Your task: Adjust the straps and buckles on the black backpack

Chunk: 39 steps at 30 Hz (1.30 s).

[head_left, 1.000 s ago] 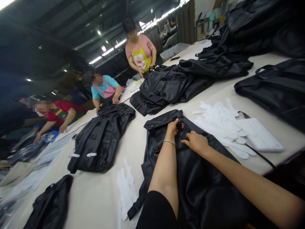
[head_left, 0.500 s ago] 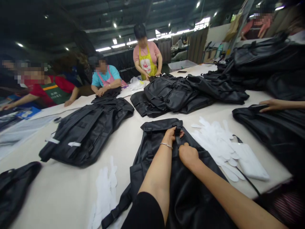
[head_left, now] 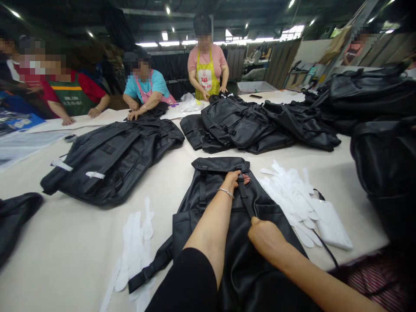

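A black backpack [head_left: 238,251] lies on the table in front of me, its rolled top facing away. My left hand [head_left: 233,177] is closed around the buckle [head_left: 241,177] at the upper right of the bag, its fingers partly behind it. From that buckle a black strap [head_left: 246,199] runs taut down to my right hand [head_left: 264,236], whose fist grips its lower end. A matching buckled strap [head_left: 203,190] lies on the left of the bag. At the lower left, a side strap [head_left: 151,266] with a buckle trails onto the table.
White strips [head_left: 292,195] and a white box-like device [head_left: 333,223] with a cable lie to the right; more white strips [head_left: 134,242] lie left. Black bags [head_left: 113,160] and a bag pile [head_left: 240,125] cover the far side. Several co-workers stand across the pale table [head_left: 74,242].
My right hand has drawn the strap down toward me, and more of it shows. My left hand stays at the buckle. The co-worker's hand on the right-hand bag is gone from view; that bag moved.
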Available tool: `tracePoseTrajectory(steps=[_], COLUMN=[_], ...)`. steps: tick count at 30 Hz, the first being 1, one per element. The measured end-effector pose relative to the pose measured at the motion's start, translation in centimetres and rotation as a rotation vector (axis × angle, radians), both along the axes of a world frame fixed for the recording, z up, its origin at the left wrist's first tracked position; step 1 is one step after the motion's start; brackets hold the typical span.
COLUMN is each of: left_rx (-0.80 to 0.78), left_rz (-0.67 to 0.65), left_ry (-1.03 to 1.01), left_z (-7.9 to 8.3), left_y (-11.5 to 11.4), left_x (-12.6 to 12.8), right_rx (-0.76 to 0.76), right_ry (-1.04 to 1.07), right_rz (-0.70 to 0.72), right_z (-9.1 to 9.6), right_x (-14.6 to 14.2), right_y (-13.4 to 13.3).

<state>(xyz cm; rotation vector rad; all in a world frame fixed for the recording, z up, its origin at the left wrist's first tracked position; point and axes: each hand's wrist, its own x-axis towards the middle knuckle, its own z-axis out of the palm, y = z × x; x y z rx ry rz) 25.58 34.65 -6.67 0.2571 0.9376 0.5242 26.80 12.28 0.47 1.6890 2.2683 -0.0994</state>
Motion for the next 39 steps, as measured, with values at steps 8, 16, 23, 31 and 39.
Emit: tracePoseTrajectory(steps=[8, 16, 23, 31, 39], left_rx=[0.025, 0.053, 0.094, 0.116, 0.109], left_rz=[0.022, 0.026, 0.029, 0.027, 0.131], left_ry=[0.035, 0.055, 0.004, -0.005, 0.048], left_z=[0.2, -0.1, 0.2, 0.4, 0.0], left_y=[-0.4, -1.0, -1.5, -1.9, -2.3], left_x=[0.3, -0.1, -0.5, -0.8, 0.1], right_rx=[0.038, 0.013, -0.093, -0.011, -0.079], right_ry=[-0.049, -0.014, 0.140, 0.250, 1.045], right_rz=[0.065, 0.009, -0.283, -0.740, -0.822], right_z=[1.2, 0.9, 0.4, -1.7, -4.4], right_x=[0.2, 0.7, 3.9, 3.1, 4.5], right_y=[-1.1, -3.7, -1.0, 3.4, 1.8])
